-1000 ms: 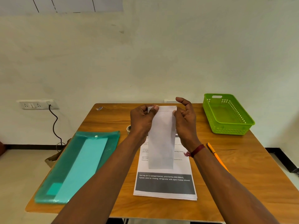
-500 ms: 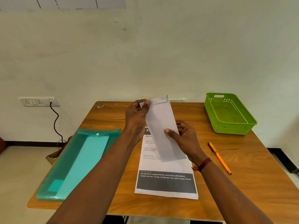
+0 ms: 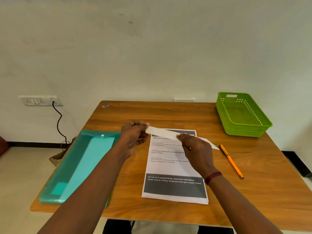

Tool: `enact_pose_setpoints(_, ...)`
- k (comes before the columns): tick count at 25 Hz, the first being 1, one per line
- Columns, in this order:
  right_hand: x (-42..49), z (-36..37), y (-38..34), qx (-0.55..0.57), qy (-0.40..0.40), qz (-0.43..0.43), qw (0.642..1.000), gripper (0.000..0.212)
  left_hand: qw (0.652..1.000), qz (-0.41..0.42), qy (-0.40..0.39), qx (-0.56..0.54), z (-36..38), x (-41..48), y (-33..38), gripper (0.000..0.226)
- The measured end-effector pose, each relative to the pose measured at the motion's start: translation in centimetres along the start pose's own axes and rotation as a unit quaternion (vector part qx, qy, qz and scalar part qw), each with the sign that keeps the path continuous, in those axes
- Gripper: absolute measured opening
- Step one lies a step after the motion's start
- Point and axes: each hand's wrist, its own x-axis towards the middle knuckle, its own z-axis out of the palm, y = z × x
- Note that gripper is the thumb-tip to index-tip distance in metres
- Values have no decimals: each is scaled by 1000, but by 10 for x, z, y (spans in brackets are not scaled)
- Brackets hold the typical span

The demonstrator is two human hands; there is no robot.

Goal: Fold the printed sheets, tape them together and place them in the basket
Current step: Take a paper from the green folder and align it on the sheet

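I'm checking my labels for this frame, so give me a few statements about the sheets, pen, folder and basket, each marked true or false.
1. The green plastic basket holds the folded white sheet. False: the sheet is held in the hands, above the stack of printed sheets.
2. The left hand pinches one end of the folded white sheet, and the right hand holds it further along. True.
3. The orange pen lies to the left of the stack of printed sheets. False: it lies to the right of the stack, on the wooden table.
4. The teal plastic folder lies along the table's left side. True.
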Motion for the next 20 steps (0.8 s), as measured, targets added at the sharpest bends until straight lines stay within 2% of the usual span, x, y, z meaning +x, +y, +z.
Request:
enact_pose_setpoints(4,-20,22,-2,-63,-53,-51,995,41,997,-61,42,18,-11,10,-24,30)
enact_pose_setpoints(7,-31,35,1,-74,-119,-50,989,43,986,-53,106,113,-19,17,-48,27)
enact_pose_setpoints(10,-42,47,1,-86,-186,-39,978,45,967,-8,147,208,-27,23,-75,23)
enact_pose_setpoints(14,-53,57,2,-89,-249,-13,964,45,938,71,164,297,-35,32,-96,16)
enact_pose_setpoints(18,-56,61,5,-91,-296,-2,951,51,884,191,140,404,-37,30,-107,19)
enact_pose_setpoints(20,-57,60,5,-90,-312,-1,946,55,833,230,127,487,-37,27,-110,20)
